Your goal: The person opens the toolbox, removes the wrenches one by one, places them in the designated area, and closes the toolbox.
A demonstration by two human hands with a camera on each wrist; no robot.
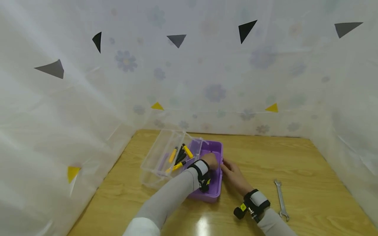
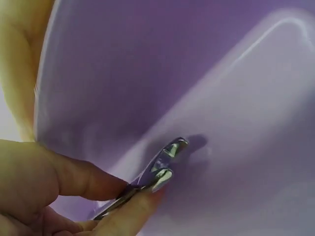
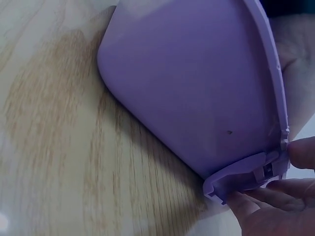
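Note:
A purple toolbox (image 1: 214, 193) stands on the table with its clear lid (image 1: 153, 154) swung over to the left. Inside it, my left hand (image 1: 211, 160) pinches a shiny metal open-end wrench (image 2: 162, 169) between thumb and fingers. In the left wrist view the wrench's forked end is close over the box floor, casting a shadow there; the rest of it is hidden by the hand. My right hand (image 1: 234, 175) holds the box's right side, thumb at the rim and fingers around the purple latch (image 3: 241, 174), as the right wrist view shows.
Several tools with yellow handles (image 1: 187, 151) and black handles (image 1: 180, 156) lie left of my left hand, at the clear plastic. On the table (image 1: 251, 149) to the right lies another wrench (image 1: 281, 200). Pale flowered sheeting (image 1: 206, 65) encloses the back and sides.

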